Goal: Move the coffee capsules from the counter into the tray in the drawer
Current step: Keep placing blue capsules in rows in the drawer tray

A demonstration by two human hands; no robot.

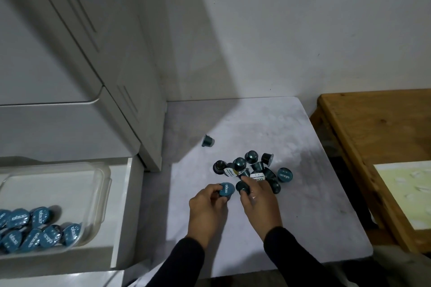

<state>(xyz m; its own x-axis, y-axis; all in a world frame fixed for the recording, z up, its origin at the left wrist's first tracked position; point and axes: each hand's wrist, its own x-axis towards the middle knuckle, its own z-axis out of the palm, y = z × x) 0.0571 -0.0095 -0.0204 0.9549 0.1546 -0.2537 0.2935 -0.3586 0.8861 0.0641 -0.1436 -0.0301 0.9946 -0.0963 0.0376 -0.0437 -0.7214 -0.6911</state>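
Coffee capsules, small dark teal plastic pods with blue foil lids (253, 171): a loose heap on the pale grey mottled counter (303, 205), some upright, some tipped, some lid-up; the heap serves here as landmark; one stray teal capsule (207, 141) lies on its side well apart, up and left of the heap, near the foot of the grey cabinet (149, 123).

Left hand (206, 205): at the near left edge of the heap; fingers curled round a single blue-lidded capsule (227, 189), lid facing the camera; whether it is lifted clear of the counter cannot be told.

Right hand (258, 200): at the near side of the heap, just right of the left hand; thumb and fingers pinch a dark teal capsule (242, 187); the two hands lie close, not touching.

Clear plastic tray (102, 193): in the open white drawer (123, 205), far left of the heap and lower; a cluster of stored blue-lidded capsules (35, 230) already sits in it, lids up.

Wooden table (373, 135): right of the heap, apart from the counter.

Step, as judged: pick-up, mid-task; part of the stock is already in the tray, about a dozen remain on the counter. Next move calls for lifting both held pods clear without scattering their neighbours, carrying them left over the drawer's edge, and releasing them inside the tray wall.
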